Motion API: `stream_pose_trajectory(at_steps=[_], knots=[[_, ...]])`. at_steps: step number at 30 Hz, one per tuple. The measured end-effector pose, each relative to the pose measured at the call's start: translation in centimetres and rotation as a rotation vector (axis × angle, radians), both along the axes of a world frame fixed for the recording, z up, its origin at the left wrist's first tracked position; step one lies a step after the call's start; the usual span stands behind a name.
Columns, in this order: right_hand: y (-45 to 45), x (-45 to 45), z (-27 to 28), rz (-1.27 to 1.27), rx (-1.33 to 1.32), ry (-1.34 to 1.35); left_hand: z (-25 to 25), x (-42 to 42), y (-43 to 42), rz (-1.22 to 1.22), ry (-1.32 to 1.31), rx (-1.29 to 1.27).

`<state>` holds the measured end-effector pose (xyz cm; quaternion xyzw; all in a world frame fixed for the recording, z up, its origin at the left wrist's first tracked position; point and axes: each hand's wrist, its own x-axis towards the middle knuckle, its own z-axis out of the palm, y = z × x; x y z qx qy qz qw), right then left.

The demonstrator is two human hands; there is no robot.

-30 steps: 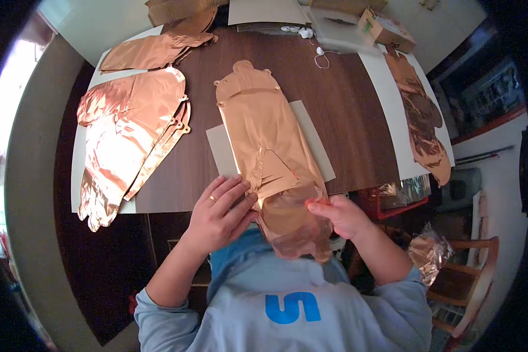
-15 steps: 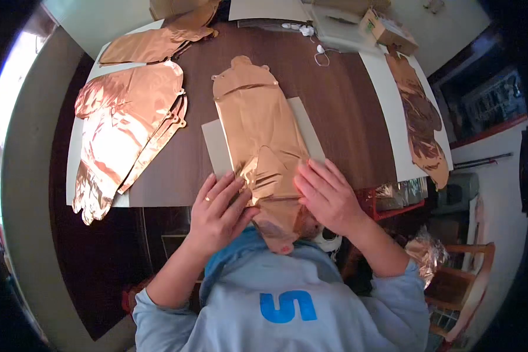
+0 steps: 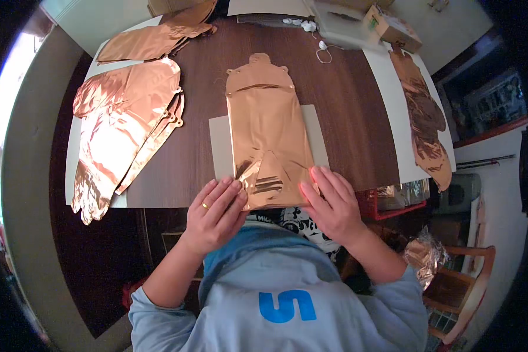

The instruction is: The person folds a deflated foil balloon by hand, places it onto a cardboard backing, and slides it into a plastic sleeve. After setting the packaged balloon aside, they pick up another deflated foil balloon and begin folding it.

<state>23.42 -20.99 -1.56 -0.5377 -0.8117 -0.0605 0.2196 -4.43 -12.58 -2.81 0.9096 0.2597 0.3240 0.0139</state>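
A rose-gold foil balloon (image 3: 264, 123), flat and folded into a long strip, lies on a grey card (image 3: 315, 132) on the dark table. Its far end has a rounded tip and small tabs; its near end is a straight fold at the table's front edge. At the near left corner, my left hand (image 3: 214, 214) has its fingers along the foil, closed on the edge, its thumb partly hidden. My right hand (image 3: 333, 205) grips the near right corner, fingers together along the side. Creases and a shiny patch run across the foil between both hands.
More flat foil balloons (image 3: 126, 117) are stacked on the table's left side, with others (image 3: 158, 41) behind them. A long foil piece (image 3: 419, 111) lies along the right edge. A small box (image 3: 393, 29) stands at the back right. A wooden chair (image 3: 463, 281) is at the lower right.
The near flap that hung over the table edge is now folded out of sight, leaving a straight near edge. The balloon's far end has shifted right and turned straighter; my hands stay at its near corners.
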Motion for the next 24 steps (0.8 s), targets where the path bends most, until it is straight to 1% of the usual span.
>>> stream_pose_trajectory(at_steps=[9, 11, 14, 18, 24], knots=[[-1.2, -1.3, 0.7, -0.082, -0.025, 0.06, 0.7, -1.0, 1.3, -0.096, 0.077, 0.026], [-1.4, -1.4, 0.4, -0.095, 0.002, 0.033, 0.9, -1.1, 1.4, -0.106, 0.094, 0.021], [-1.1, -1.3, 0.2, -0.106, 0.04, -0.001, 1.2, -1.1, 1.3, -0.109, 0.084, -0.06], [-0.1, -0.4, -0.2, -0.077, 0.088, -0.044, 0.7, -0.7, 1.4, -0.092, 0.076, -0.001], [0.4, 0.2, 0.4, -0.047, 0.055, -0.103, 0.3, -0.5, 1.4, -0.065, 0.069, 0.063]])
